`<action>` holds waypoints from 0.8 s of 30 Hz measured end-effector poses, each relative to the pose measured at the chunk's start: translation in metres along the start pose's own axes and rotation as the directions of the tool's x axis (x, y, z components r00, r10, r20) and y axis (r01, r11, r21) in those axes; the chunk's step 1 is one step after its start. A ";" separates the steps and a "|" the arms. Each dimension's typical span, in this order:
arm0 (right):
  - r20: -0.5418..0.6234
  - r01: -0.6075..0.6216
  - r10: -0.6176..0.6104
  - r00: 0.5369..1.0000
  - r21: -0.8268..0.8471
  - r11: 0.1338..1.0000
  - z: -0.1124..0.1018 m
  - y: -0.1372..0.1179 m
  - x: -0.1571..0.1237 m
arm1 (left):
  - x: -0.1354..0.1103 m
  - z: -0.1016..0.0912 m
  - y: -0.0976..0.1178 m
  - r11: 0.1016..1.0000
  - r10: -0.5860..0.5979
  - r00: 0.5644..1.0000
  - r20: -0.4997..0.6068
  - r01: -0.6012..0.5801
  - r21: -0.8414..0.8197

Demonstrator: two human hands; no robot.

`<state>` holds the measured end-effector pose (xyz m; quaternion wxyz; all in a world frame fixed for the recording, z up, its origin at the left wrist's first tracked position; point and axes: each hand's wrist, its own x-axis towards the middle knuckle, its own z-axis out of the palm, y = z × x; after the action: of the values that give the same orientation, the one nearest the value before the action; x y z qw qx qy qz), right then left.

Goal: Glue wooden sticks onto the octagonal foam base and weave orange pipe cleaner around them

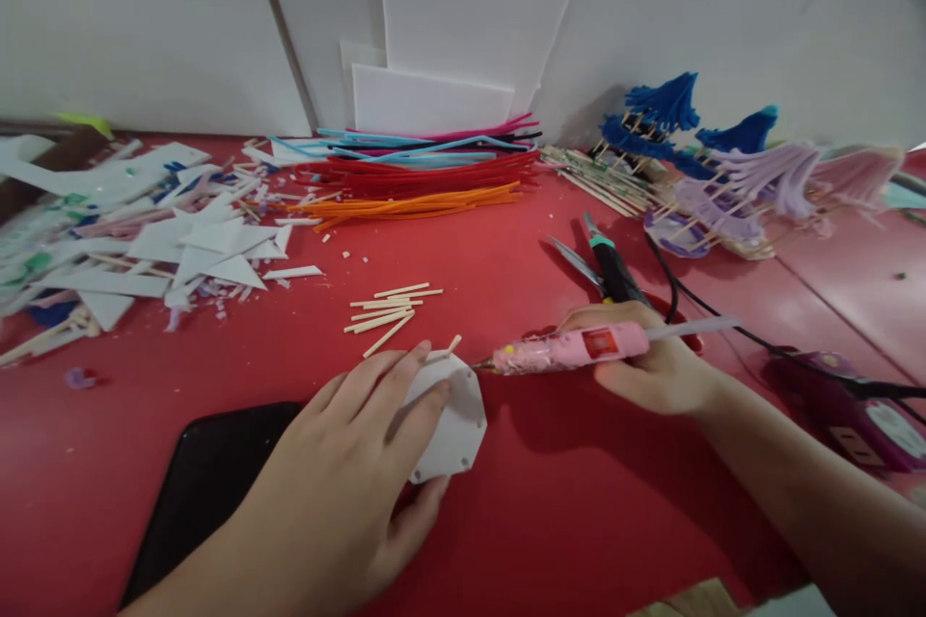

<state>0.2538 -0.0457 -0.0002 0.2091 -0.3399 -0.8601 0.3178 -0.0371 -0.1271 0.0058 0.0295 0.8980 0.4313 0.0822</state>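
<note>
the white many-sided piece [457, 429] is at the near middle of the red table [535, 521], with small dark spots along its rim and one short stick [454, 344] leaning up at its far edge. the left hand [362, 448] is clamped on this piece, fingers spread across its top and thumb at its near edge. the right hand [643, 362] is wrapped around a pink glue gun [557, 350], whose nozzle points left, right by the piece's upper right edge; whether the two touch i cannot tell. a pale glue stick [694, 327] pokes out of the gun's back end. just beyond the left hand lies a loose pile of short wooden sticks [391, 308], and under the left forearm sits a flat black slab [217, 472]. past the right hand are a black-handled cutter [614, 260] and a pointed metal blade [577, 262]. farther off, orange, red and blue fuzzy stems [426, 175] lie in rows before white sheets [470, 10] leaning on the wall, with white scraps [209, 246] heaped at left and blue and lilac roofed models [752, 164] at right.
</note>
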 end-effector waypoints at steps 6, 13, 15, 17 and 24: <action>-0.029 -0.017 0.017 0.999 -0.010 1.000 0.000 -0.001 0.002 | 0.002 0.000 -0.001 0.999 0.008 1.000 0.001 -0.009 0.033; -0.074 -0.081 0.077 0.994 -0.055 0.995 0.005 -0.006 0.003 | 0.004 0.002 0.000 1.000 -0.011 1.000 -0.030 0.012 0.021; -0.082 -0.076 0.072 0.994 -0.046 0.996 0.005 -0.005 0.003 | 0.005 0.002 0.000 1.000 -0.014 0.999 -0.031 0.014 0.013; -0.087 -0.073 0.070 0.994 -0.036 0.997 0.005 -0.005 0.003 | 0.005 0.002 0.001 1.000 -0.016 1.000 -0.022 0.016 0.006; -0.082 -0.054 0.053 0.995 -0.005 0.999 0.005 -0.004 0.004 | 0.006 0.000 0.000 1.000 -0.024 1.000 0.014 0.024 -0.003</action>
<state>0.2466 -0.0474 -0.0004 0.2341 -0.3763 -0.8425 0.3062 -0.0330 -0.1224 0.0071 0.0350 0.8933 0.4416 0.0763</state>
